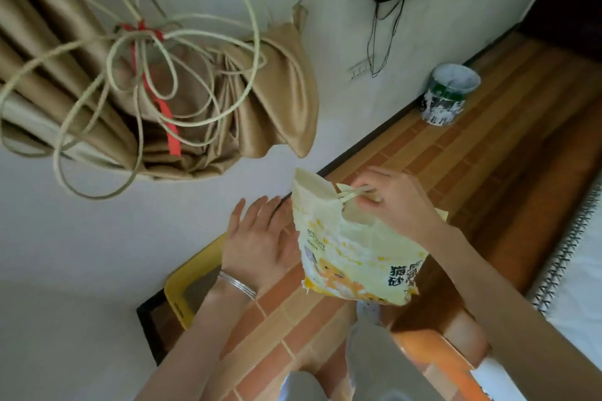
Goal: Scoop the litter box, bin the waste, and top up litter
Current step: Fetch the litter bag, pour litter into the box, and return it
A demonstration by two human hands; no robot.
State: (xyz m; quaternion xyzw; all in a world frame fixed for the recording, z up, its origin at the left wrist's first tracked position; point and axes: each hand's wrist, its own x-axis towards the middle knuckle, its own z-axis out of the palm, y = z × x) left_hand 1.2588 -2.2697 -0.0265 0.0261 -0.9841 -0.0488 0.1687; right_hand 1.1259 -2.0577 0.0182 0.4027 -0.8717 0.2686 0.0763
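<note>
One soft yellow plastic litter bag [355, 257] hangs over the tiled floor [456, 146]. The right grip [400, 205] pinches its thin handle; the left grip [260, 238] is open just beside. Probably heavy and floppy, its bottom needs support.

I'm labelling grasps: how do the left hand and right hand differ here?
The right hand pinches the bag's handle, fingers curled; the left hand is open, fingers straight, holding nothing. The right hand is at the bag's top; the left hand sits lower, beside its edge. The left wrist wears bangles; the right wrist shows none. Both are bare.
</note>
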